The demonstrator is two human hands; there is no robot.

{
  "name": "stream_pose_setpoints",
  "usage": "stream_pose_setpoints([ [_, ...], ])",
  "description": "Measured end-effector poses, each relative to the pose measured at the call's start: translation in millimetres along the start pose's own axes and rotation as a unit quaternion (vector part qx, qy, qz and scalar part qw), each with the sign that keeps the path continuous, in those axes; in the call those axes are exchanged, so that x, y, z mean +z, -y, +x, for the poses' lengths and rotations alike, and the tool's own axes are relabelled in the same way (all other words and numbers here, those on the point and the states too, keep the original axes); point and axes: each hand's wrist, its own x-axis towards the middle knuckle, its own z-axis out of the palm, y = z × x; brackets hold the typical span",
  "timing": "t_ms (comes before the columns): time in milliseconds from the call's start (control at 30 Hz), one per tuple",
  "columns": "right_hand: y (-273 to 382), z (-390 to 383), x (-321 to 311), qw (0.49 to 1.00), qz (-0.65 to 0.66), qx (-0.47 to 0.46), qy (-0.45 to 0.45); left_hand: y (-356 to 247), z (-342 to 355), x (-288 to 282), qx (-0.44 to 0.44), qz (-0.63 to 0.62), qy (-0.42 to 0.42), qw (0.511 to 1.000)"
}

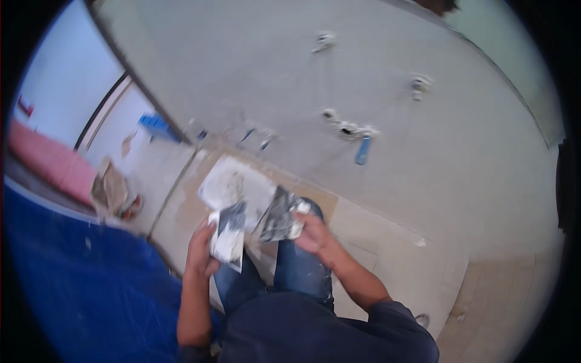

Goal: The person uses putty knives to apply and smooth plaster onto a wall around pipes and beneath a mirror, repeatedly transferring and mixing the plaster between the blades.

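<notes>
Above my lap, both hands hold flat, plaster-smeared blades. My left hand (198, 249) is closed around the edge of a wide putty knife (231, 233), its face thick with white paste and its upper part bare and dark. In my right hand (311, 232) is a second broad scraper (279, 216), grey and streaked, with white paste near my fingers. The two blades are slightly apart. Beyond them a white board (257, 189) carries a beige-white mound of paste (230, 186). Both handles are hidden by blur and my fingers.
The grey wall (242, 66) ahead has white-patched pipe openings, one with a blue piece (363, 150) hanging out. Blue sheeting (78, 284) covers the lower left. Near it lie a brown paper bag (110, 189), pink material (51, 160) and a blue box (158, 126). Pale tiles (387, 242) are at right.
</notes>
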Motion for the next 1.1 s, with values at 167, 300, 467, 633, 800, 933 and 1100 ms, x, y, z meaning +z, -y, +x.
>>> stream_pose_setpoints([
  [167, 93.1, -40.5, 88.8, 0.699, -0.644, -0.284, 0.125, -18.6, 32.5, 12.8, -0.055, 0.052, 0.005, 0.997],
  [300, 146.8, -48.6, 149.8, 0.415, -0.805, -0.322, 0.276, -33.9, 67.4, 47.0, -0.161, 0.173, 0.111, 0.965],
  [467, 151.2, -35.6, 177.8, 0.301, -0.846, -0.317, 0.305, -42.1, 90.2, 86.2, -0.222, 0.228, 0.123, 0.94],
  [633, 152.5, -18.7, 181.3, 0.298, -0.859, -0.243, 0.338, -54.1, 103.3, 93.6, -0.246, 0.201, 0.151, 0.936],
  [800, 141.7, 13.4, 182.9, 0.338, -0.854, -0.149, 0.366, -49.8, 101.7, 58.3, -0.237, 0.16, 0.111, 0.952],
  [933, 149.3, 43.3, 174.0, 0.451, -0.813, -0.05, 0.365, -52.6, 96.8, 22.0, -0.122, 0.116, -0.002, 0.986],
  [1100, 59.5, 59.8, 144.0, 0.677, -0.689, -0.205, 0.16, -20.1, 86.7, 13.7, 0.157, 0.047, -0.171, 0.972],
])
